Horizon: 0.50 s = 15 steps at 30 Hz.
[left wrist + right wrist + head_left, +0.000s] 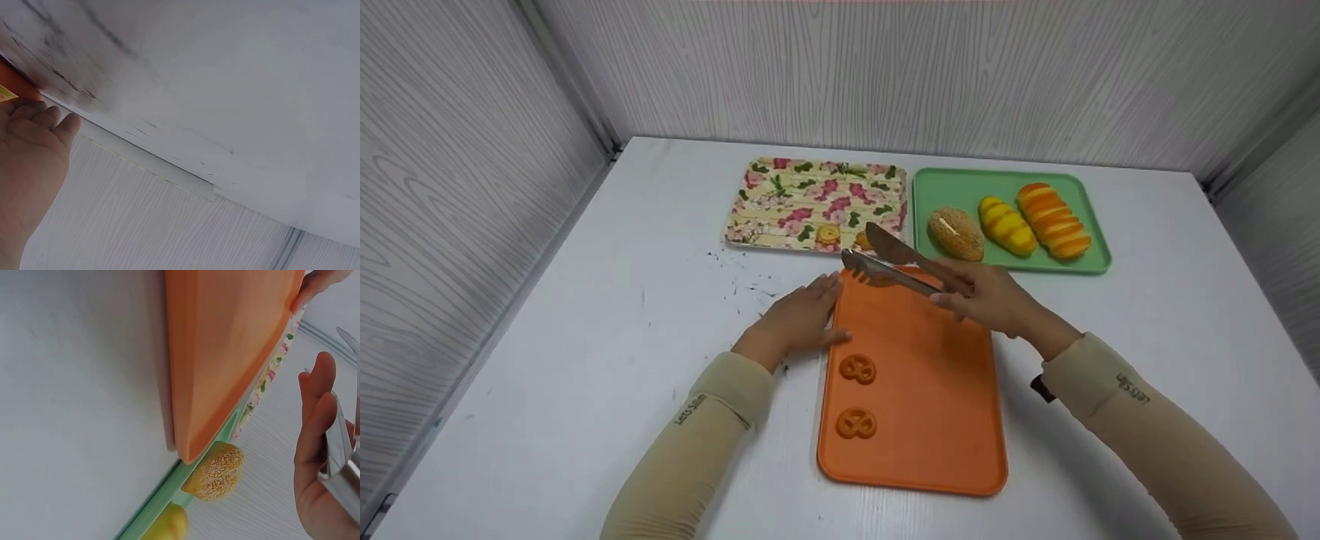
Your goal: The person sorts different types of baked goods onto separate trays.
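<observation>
Where the silver metal tongs [904, 253] are: above the far end of the orange rectangular tray [926, 397], tips apart near the pink-flowered cream tray [810, 191].
Tongs' handling: probably light, stiff and springy, their smooth metal a little slippery; mid-arm, thumb opposing fingers, looks the best hold.
Right hand [994, 300]: clamped round the tongs.
Left hand [802, 319]: fingers extended along the orange tray's left edge, thumb over its rim.
Two brown pretzels [857, 369]: on the orange tray's left side.
Green rectangular tray [952, 187]: beyond the right hand, on the white worktop [585, 337].
</observation>
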{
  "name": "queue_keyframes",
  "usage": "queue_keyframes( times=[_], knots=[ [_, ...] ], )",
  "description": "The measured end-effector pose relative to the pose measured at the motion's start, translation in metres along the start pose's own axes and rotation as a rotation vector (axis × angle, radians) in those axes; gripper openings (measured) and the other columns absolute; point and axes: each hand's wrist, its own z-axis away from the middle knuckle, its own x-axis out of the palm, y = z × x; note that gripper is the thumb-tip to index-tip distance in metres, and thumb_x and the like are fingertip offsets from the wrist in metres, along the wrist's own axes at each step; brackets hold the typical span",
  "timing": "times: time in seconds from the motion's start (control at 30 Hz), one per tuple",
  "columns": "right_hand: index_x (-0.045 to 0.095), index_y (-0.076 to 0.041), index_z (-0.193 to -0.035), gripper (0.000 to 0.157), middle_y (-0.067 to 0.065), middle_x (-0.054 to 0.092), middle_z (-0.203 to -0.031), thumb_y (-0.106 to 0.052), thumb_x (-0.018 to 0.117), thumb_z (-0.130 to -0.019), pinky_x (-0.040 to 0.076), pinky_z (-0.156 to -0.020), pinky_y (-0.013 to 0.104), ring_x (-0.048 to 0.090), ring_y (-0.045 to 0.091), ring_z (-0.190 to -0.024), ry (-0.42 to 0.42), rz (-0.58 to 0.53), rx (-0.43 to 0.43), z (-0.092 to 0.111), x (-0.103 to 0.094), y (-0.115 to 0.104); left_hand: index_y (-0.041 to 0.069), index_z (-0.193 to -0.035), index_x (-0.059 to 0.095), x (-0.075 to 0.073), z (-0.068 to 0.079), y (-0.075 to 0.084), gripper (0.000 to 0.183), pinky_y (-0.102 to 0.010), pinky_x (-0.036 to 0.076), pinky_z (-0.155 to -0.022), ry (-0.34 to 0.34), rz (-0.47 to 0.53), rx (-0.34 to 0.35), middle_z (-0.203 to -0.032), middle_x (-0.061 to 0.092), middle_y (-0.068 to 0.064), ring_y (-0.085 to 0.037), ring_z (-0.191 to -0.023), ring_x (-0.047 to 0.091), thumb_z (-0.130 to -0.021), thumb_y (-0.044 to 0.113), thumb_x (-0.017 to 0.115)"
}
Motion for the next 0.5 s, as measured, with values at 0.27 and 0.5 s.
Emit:
queue_keyframes(
  times=[0.27,0.5],
  knots=[
    [0.055,-0.017,-0.135,0.053,0.007,0.069,-0.083,-0.045,0.063,-0.090,0.049,-0.052,0.035,0.063,0.027,-0.064,-0.053,0.040,-0.019,0.022,0.011,0.004,0.008,-0.154,0.010,-0.002,0.001,0.001,0.088,-0.040,0.015,-0.114,-0.009,0.020,-0.014,-0.159,0.005,-0.005,-0.021,-0.144,0.005,-0.092,0.055,0.051],
    [0.051,-0.020,-0.140,0.057,-0.008,0.069,-0.089,-0.044,0.063,-0.090,0.040,-0.050,0.027,0.048,0.014,-0.055,-0.075,0.073,-0.054,0.037,0.018,0.004,0.009,-0.154,0.008,-0.001,0.002,0.001,0.087,-0.039,0.014,-0.114,-0.013,0.006,-0.004,-0.159,0.003,-0.004,-0.020,-0.144,0.004,-0.093,0.055,0.051]
  ],
)
